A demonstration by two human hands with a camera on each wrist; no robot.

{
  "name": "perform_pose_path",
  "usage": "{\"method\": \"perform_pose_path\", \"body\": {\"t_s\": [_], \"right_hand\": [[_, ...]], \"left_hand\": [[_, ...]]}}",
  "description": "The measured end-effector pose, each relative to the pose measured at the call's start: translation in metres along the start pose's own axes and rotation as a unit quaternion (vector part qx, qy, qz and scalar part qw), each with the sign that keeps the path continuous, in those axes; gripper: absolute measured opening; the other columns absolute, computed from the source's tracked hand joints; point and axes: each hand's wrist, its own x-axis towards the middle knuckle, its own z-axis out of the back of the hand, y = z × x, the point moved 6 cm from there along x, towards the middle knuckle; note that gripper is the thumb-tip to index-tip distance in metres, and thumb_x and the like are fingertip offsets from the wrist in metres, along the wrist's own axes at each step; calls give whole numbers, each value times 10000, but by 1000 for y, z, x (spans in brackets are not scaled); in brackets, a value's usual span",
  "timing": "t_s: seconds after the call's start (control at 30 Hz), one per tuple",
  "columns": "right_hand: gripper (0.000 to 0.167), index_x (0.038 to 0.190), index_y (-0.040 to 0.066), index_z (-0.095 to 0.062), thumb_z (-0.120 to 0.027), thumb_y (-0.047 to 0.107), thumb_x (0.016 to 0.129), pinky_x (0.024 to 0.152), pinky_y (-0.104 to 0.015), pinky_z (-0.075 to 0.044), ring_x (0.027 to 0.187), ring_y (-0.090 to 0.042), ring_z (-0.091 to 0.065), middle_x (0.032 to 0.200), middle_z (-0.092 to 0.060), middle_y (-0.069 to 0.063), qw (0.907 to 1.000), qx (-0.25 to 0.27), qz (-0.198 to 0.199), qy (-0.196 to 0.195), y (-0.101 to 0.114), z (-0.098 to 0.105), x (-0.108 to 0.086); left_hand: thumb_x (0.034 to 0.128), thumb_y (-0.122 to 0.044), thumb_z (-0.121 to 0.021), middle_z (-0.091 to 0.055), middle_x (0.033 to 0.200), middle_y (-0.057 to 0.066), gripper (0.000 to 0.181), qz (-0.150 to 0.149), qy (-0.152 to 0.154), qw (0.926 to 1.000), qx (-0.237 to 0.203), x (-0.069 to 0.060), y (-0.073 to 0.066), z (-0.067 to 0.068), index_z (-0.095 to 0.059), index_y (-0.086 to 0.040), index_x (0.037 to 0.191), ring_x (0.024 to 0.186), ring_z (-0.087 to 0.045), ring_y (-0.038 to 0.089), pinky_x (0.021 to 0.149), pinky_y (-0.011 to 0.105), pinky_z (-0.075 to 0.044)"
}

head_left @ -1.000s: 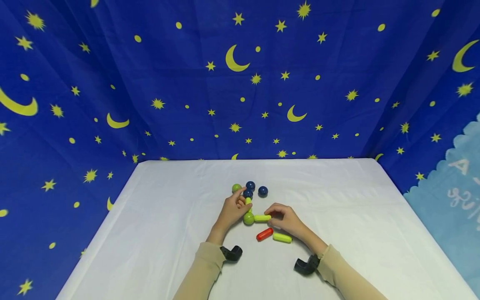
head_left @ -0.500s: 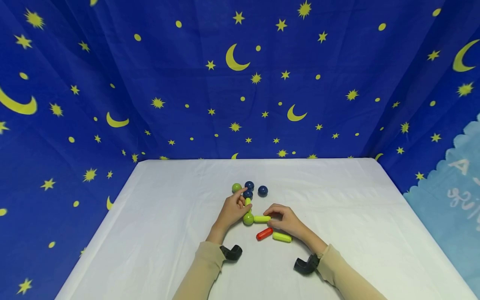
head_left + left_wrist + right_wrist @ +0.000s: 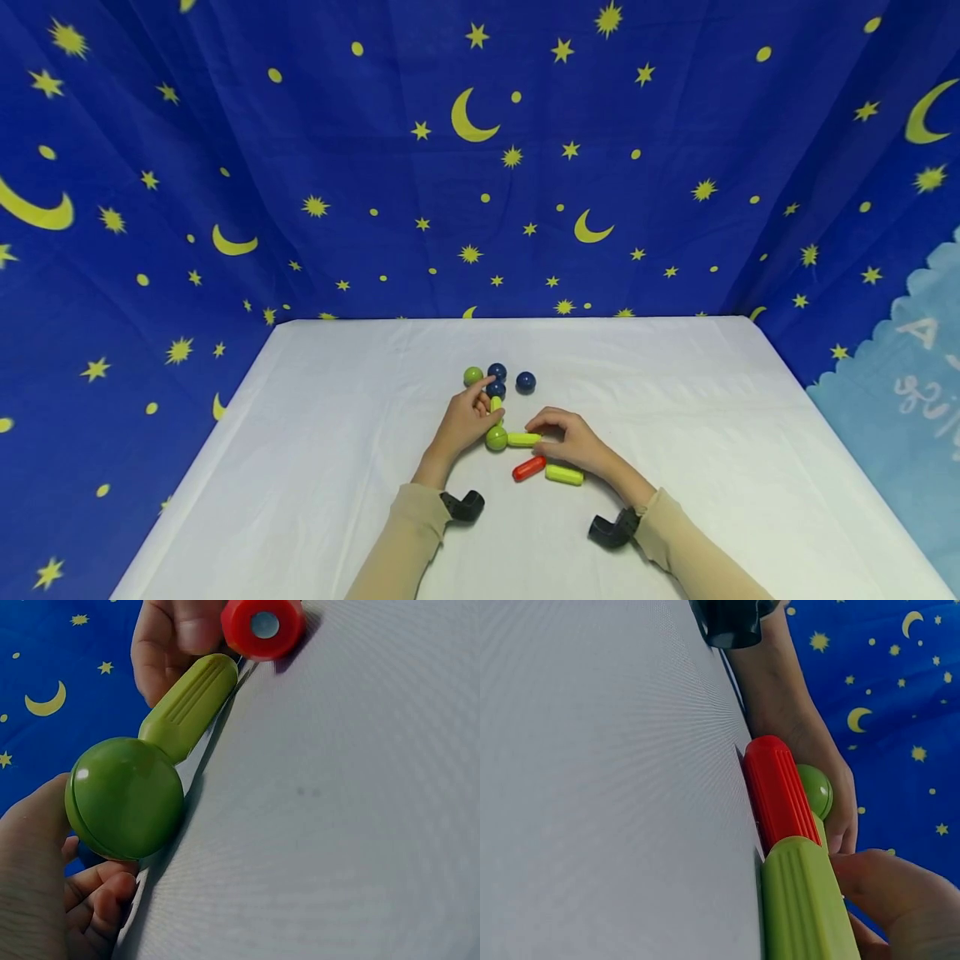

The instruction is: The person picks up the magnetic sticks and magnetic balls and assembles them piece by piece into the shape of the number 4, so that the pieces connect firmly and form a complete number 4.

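My left hand (image 3: 461, 422) grips an upright-running yellow-green stick (image 3: 497, 405) between thumb and fingers, its index fingertip by a dark blue ball (image 3: 496, 389). At the stick's near end is a green ball (image 3: 497, 438), large in the left wrist view (image 3: 126, 798). From that ball a second yellow-green stick (image 3: 522, 439) runs right, its far end pinched by my right hand (image 3: 573, 440). Nearer me lie a red stick (image 3: 529, 468) and a loose yellow-green stick (image 3: 564, 475); both show in the right wrist view, red (image 3: 780, 791) behind yellow-green (image 3: 806, 900).
Behind the left hand are another green ball (image 3: 473, 377) and a dark blue ball (image 3: 497, 372); a further blue ball (image 3: 526, 382) stands to their right. A white cloth (image 3: 360, 367) covers the table, with a blue star-patterned curtain (image 3: 405, 167) around it.
The rear blue ball beside the left index finger has shifted slightly left. The right hand, its stick and the joined green ball have moved very slightly left and toward me. Both grips are unchanged.
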Motion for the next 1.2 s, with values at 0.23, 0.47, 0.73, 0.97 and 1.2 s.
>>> {"method": "perform_pose_path", "body": {"t_s": [0.23,0.47,0.73,0.97,1.2], "right_hand": [[161,1001,-72,-668,-653,-2,857,703,-185,-495,784,-38,-565,933,-665,-183,9952,4,4,-975,-7,12,7],[146,973,-66,-673,-673,-21,835,664,-172,-466,743,-83,-552,896,-651,-193,9872,-207,61,-1579,-23,22,20],[310,1088,16,-662,-729,19,786,763,-218,-502,928,-280,-603,1058,-615,-152,9816,-315,56,-1885,-57,27,41],[397,1155,-48,-617,-718,-58,771,803,-363,-511,1001,-378,-582,1149,-579,-213,9841,-372,118,-1731,-45,25,51],[465,1232,-123,-548,-688,-83,790,869,-569,-473,1132,-477,-524,1286,-498,-324,9883,-614,541,-1284,-26,19,57]], "left_hand": [[800,-105,-729,-563,786,31,608,-4,23,9999,-128,0,1,1,-500,-59,1361,623,-456,32,578,144,-407],[795,-90,-732,-556,792,32,616,33,61,9994,-328,0,2,4,-496,-47,1362,632,-477,23,587,142,-436],[803,-97,-730,-582,824,54,607,96,66,9994,-314,2,4,2,-499,-65,1364,658,-518,31,619,157,-481],[801,-79,-729,-582,815,60,606,44,74,9993,-359,1,3,0,-500,-58,1361,650,-520,30,616,153,-481],[802,-90,-729,-581,810,55,602,32,74,9994,-345,1,3,0,-501,-53,1358,643,-519,24,614,158,-481]]}}
